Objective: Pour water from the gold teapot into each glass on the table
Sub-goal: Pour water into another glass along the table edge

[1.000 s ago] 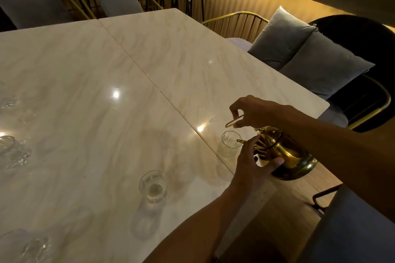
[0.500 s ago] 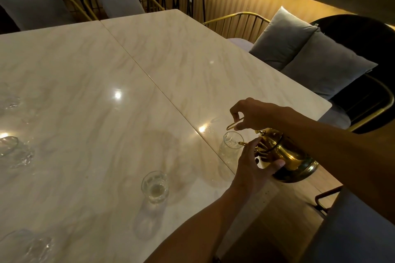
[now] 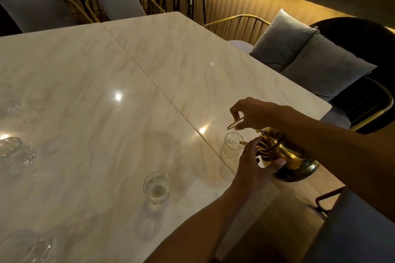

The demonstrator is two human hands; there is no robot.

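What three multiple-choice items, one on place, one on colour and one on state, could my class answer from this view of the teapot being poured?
1. Where is the glass that the spout points into?
A. at the table's near right edge
B. at the table's far left corner
C. on a bar stool

2. What colour is the teapot?
A. white
B. gold
C. blue

3. How is the teapot held?
A. upright on the table
C. lying on a chair
B. tilted, spout down, in both hands

Key: 1 A, the glass stands near the right edge of the marble table. 2 B, the teapot shines gold. 3 B, the right hand grips the handle and the left hand steadies the tilted body.
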